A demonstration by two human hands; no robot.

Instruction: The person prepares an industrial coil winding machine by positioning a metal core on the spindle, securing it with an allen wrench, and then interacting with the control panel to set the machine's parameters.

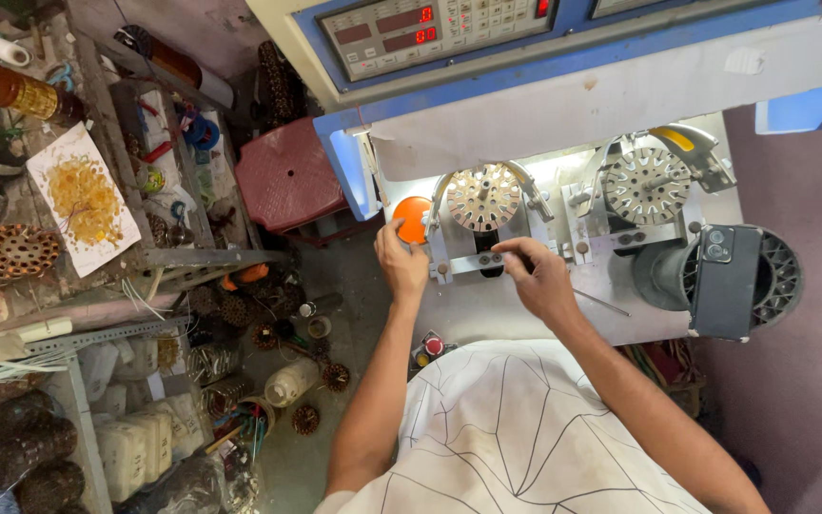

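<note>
Nearest the camera, the person's white shirt (516, 428) with thin dark lines fills the lower middle, and both bare forearms reach up from it to a winding machine. Low on the machine's front, between the arms, sits a small red push button (434, 345).

The left hand (401, 259) rests at the left edge of the machine's metal counter (487, 309), its fingers (388, 231) loosely curled and touching the rim of a round orange button (413, 218); they grasp nothing. The right hand (539, 276) lies just right of it, its fingers (509, 252) pinched together at the small clamp bracket (479, 261) below the left stator core (482, 197), a round slotted metal disc held in a curved guard. Whether they hold a wire cannot be told.

Further right on the same counter stands a second stator core (647, 184) in its own holder. Beside it a dark phone (727, 281) leans against a black ribbed cylindrical housing (773, 278).

On the floor to the left lie several copper-wound coils (266, 335) and a white plastic bottle (291, 381). A metal shelf rack (97, 335) holds white plastic containers (130, 455), their contents unclear. On a further shelf, a white paper sheet (83, 200) carries a heap of small yellow rings, near a brown bottle (11, 90). A red plastic stool (287, 176) stands by the machine.

Farthest off, the machine's blue-framed control panel (411, 33) shows lit red digits.
</note>
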